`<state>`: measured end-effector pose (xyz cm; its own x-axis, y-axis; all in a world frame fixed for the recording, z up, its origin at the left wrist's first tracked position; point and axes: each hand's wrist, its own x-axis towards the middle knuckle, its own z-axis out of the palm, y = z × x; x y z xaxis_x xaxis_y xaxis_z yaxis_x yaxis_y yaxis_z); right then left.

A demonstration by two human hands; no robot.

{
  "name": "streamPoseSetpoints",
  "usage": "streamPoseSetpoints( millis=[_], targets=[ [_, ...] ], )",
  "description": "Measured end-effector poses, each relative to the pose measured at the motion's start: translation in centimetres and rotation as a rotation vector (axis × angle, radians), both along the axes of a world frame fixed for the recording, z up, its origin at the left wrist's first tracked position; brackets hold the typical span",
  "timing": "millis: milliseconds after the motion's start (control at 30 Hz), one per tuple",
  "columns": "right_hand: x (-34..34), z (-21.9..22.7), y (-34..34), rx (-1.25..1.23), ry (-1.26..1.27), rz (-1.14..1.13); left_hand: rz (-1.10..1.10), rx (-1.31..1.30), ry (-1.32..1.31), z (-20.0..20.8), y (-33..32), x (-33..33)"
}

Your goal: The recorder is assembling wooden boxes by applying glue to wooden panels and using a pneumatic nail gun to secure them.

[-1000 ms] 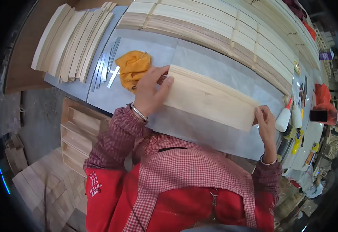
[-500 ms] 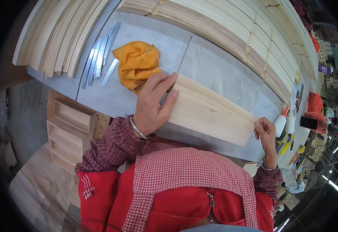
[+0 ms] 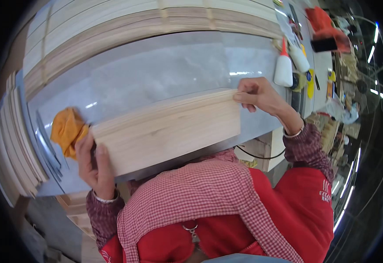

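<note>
A pale wooden board (image 3: 169,136) with a ridged or layered far edge lies across the near part of the grey worktop. At its left end, my left hand (image 3: 96,162) grips the corner with thumb and fingers. My right hand (image 3: 261,97) pinches the far right corner, fingers curled. Just beyond my left hand is a crumpled orange cloth (image 3: 67,129). The undersides of the fingers and the board's lower face are hidden.
Long wooden slats (image 3: 112,33) are stacked along the far side, with more slats (image 3: 18,140) at the left. Thin metal strips (image 3: 46,144) lie by the cloth. A white glue bottle (image 3: 283,70) with a red tip stands at right, near a black phone (image 3: 324,45).
The view has swung to the right, so the cloth and slats appear further left. Both hands keep hold of the board's ends, and my right fingers are now more curled over its corner.
</note>
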<state>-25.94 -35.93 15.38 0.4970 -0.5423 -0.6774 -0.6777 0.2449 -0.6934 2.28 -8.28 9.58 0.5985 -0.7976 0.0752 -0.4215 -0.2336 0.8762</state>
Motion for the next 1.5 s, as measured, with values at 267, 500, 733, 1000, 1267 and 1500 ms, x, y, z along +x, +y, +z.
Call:
streamPoseSetpoints(
  millis=[267,500,733,1000,1267,1500],
  targets=[
    [-1.0,-1.4,-0.2,-0.075,-0.138,0.027,0.020,0.092,0.045,0.5,-0.1,-0.2],
    [-0.6,-1.0,-0.9,-0.171,-0.121,0.165,0.040,0.095,0.054,0.6,-0.3,-0.4],
    [-0.3,-0.9,-1.5,0.048,-0.067,0.120,0.044,0.111,0.119,0.7,0.1,0.0],
    [-0.4,-1.5,-1.1,0.020,-0.171,0.111,-0.239,0.021,-0.557,2.7,-3.4,-2.1],
    [-1.2,-2.2,-1.0,0.032,-0.231,0.055,-0.646,0.198,-0.633,3.0,-6.4,-4.5],
    [-3.6,-2.8,-0.7,-0.113,-0.337,-0.012,-0.667,0.125,-0.664,2.9,-6.9,-4.9]
  ],
)
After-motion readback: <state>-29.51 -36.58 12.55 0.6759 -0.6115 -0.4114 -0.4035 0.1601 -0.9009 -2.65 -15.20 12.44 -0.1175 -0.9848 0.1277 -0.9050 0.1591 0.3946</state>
